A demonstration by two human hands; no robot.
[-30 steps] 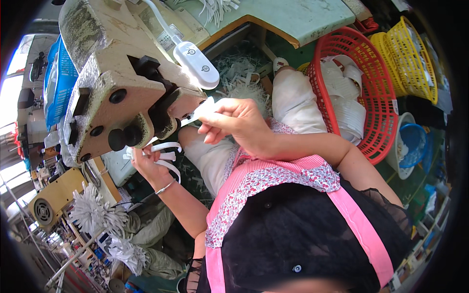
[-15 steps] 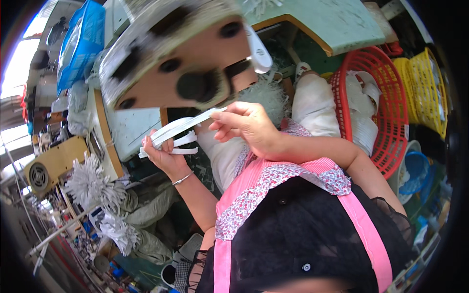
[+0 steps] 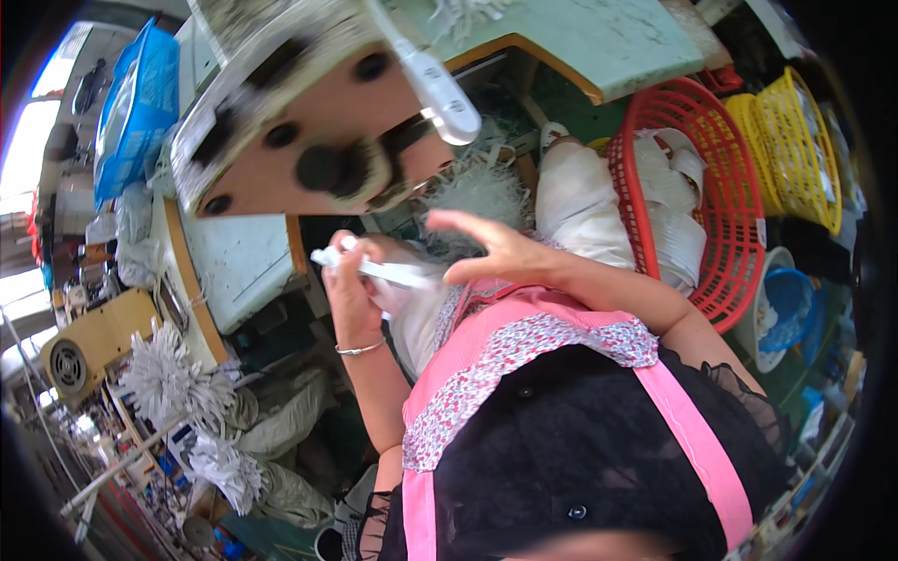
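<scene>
My left hand point(image 3: 354, 297) is closed around a bundle of flat white straps point(image 3: 398, 273), below the machine head. One end pokes out above the fingers, and the other trails toward my right hand, blurred. My right hand point(image 3: 494, 249) is just right of that trailing end, thumb and fingers spread, with nothing in its grip. The blur hides whether the thumb touches the straps. A worn machine head point(image 3: 281, 173) with a pinkish end plate looms over the work area and covers part of the table behind it.
Pale green tabletops point(image 3: 599, 56) lie beyond and to the left. A red basket point(image 3: 748, 196) of white rolled bands stands at my right, beside yellow baskets point(image 3: 795, 150). Bundles of white strips point(image 3: 173, 379) hang at the left. White shreds point(image 3: 482, 196) heap under the table.
My right hand has let go of the straps' end and opened. My left hand has moved right and turned upright, with the straps bunched in it. The whole view has shifted slightly.
</scene>
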